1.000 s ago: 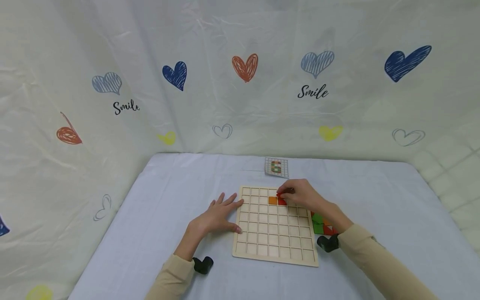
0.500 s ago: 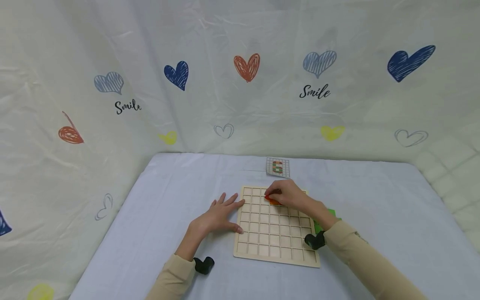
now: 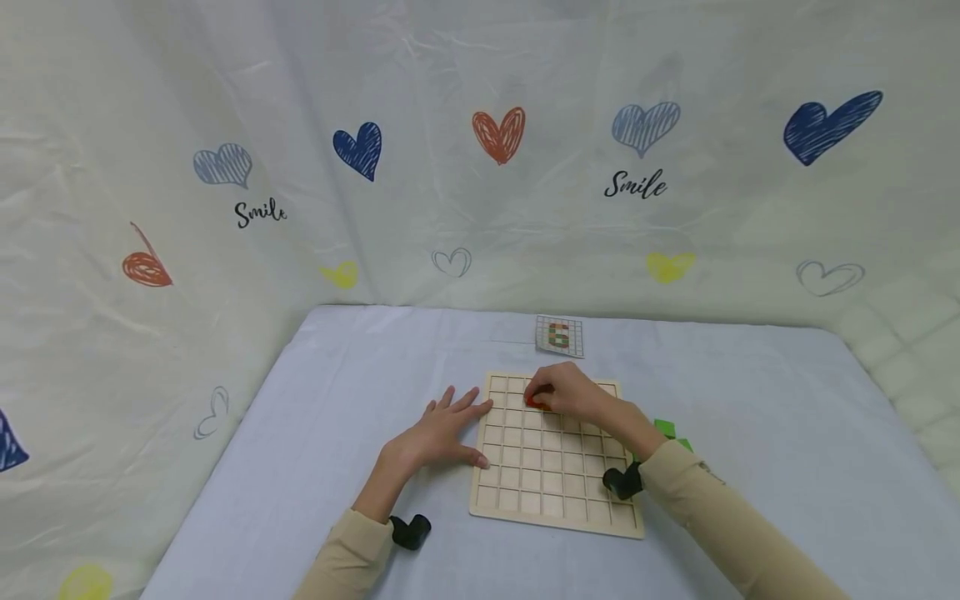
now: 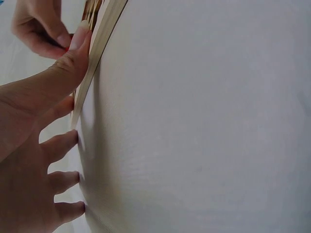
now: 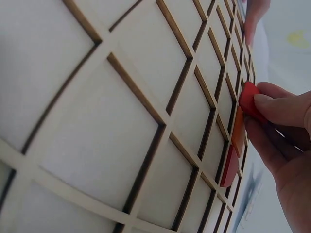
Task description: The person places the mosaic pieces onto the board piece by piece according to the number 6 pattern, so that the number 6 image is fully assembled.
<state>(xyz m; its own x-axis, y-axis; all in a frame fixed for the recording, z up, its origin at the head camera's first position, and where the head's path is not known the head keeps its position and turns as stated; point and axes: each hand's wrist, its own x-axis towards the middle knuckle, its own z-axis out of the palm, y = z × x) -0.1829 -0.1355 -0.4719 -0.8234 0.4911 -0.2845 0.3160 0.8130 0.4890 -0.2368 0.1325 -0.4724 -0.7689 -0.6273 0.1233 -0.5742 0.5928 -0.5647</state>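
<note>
A wooden grid board (image 3: pixel 555 505) lies on the white-covered table. My left hand (image 3: pixel 437 435) spreads its fingers at the board's left side; the thumb (image 4: pixel 80 39) and index fingertip touch the edge, the others reach the cloth. Over the upper rows, my right hand (image 3: pixel 566 393) pinches a small red tile (image 5: pixel 250 101) between thumb and fingers, tilted at a cell left of an orange tile (image 5: pixel 238 130). Another red tile (image 5: pixel 229 167) sits in the cell beyond the orange one. In the head view the right hand hides most of these tiles.
Green tiles (image 3: pixel 665 428) lie right of the board, partly behind the right forearm. A printed grid card (image 3: pixel 559 336) with a coloured pattern lies behind the board. A sheet with printed hearts (image 3: pixel 498 135) hangs behind the table.
My right hand has moved left across the board, past the orange tile, carrying the red tile, and has lowered slightly. The left hand keeps its place at the board's edge.
</note>
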